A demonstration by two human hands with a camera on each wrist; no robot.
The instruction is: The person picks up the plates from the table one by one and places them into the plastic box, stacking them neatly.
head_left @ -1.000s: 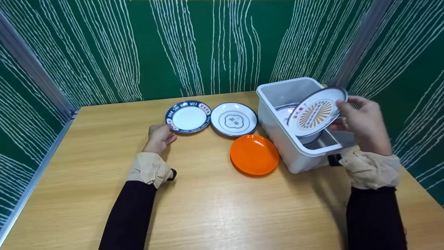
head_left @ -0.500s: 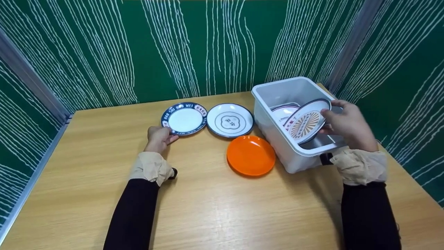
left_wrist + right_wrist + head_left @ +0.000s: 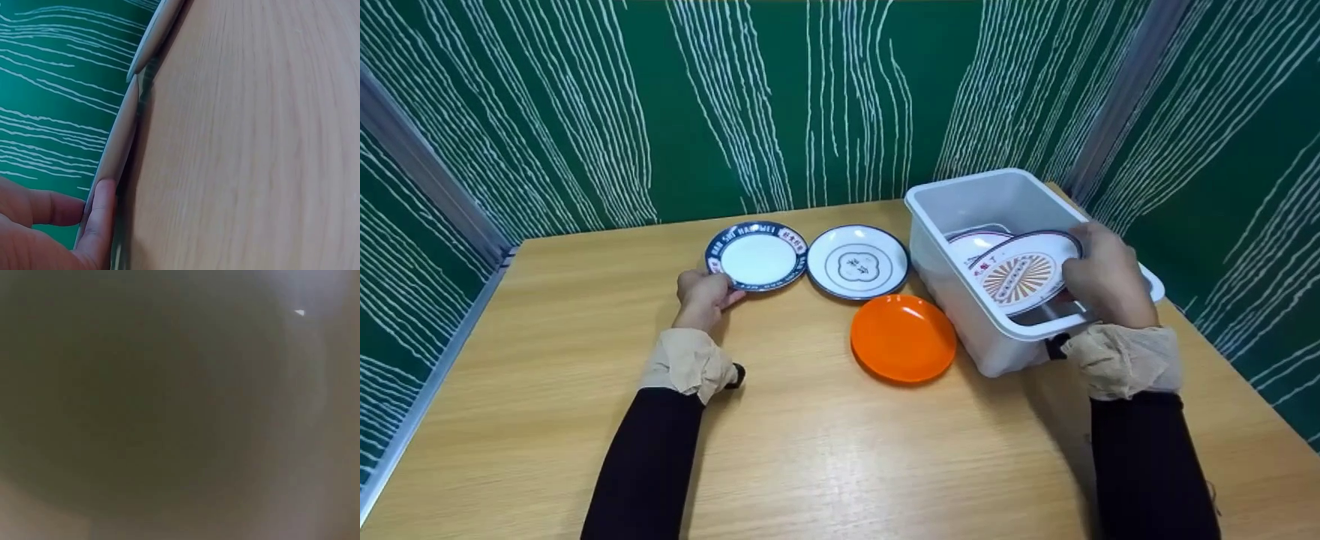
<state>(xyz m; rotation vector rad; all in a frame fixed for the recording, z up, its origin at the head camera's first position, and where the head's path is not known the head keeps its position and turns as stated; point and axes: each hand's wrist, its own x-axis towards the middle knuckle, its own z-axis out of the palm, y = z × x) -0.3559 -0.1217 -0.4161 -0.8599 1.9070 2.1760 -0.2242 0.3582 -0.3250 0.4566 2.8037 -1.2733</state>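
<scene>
In the head view my right hand (image 3: 1110, 274) grips the right edge of a white plate with an orange sunburst (image 3: 1020, 277). This plate tilts down into the white plastic bin (image 3: 960, 330), over another white plate (image 3: 976, 244) inside. My left hand (image 3: 705, 296) pinches the near left rim of a blue-rimmed plate (image 3: 757, 259) lying on the table. In the left wrist view the thumb and fingers of the left hand (image 3: 53, 225) take that plate's edge (image 3: 115, 140) between them. The right wrist view is dark and blurred, with no hand distinguishable.
A white plate with a flower outline (image 3: 859, 262) lies between the blue-rimmed plate and the bin. In front of it an orange plate (image 3: 904, 339) sits close against the bin's left side. Green walls with white streaks (image 3: 855, 97) stand behind the wooden table (image 3: 810, 450).
My right hand has lowered the sunburst plate leftward and deeper into the bin. The left hand has kept its pinch on the blue-rimmed plate. The head view has shifted slightly.
</scene>
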